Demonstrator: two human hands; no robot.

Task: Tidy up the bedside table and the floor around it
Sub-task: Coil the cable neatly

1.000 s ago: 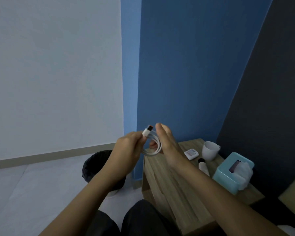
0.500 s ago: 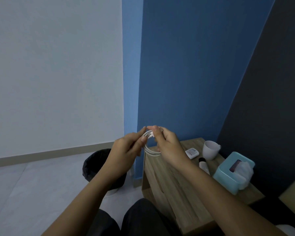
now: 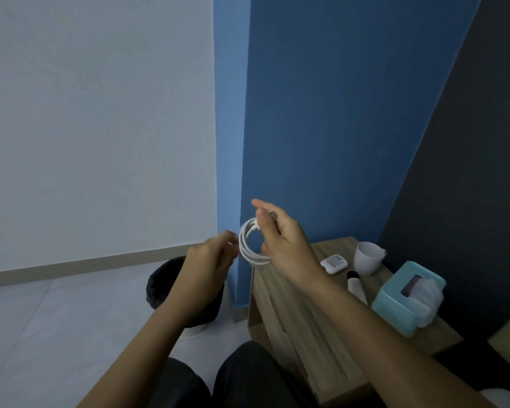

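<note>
Coiled white cable (image 3: 252, 247) held in the air by the right hand (image 3: 286, 245), seen above the left end of the bench (image 3: 292, 313).

Nearest, dark-trousered knees (image 3: 236, 378) sit at the bottom edge. Beyond them the right hand pinches the top of the coil between thumb and fingers, and the loops hang below. The left hand (image 3: 208, 260) is blurred, its fingers curled just beside the coil's left edge; whether it touches or grips the cable cannot be told. A black bin (image 3: 159, 285) stands on the floor left of the wooden bench. Farther along the bench top are a teal tissue box (image 3: 395, 304), a dark-capped tube (image 3: 355, 285) lying flat, a small white case (image 3: 334, 263) and a white cup (image 3: 367, 257).
</note>
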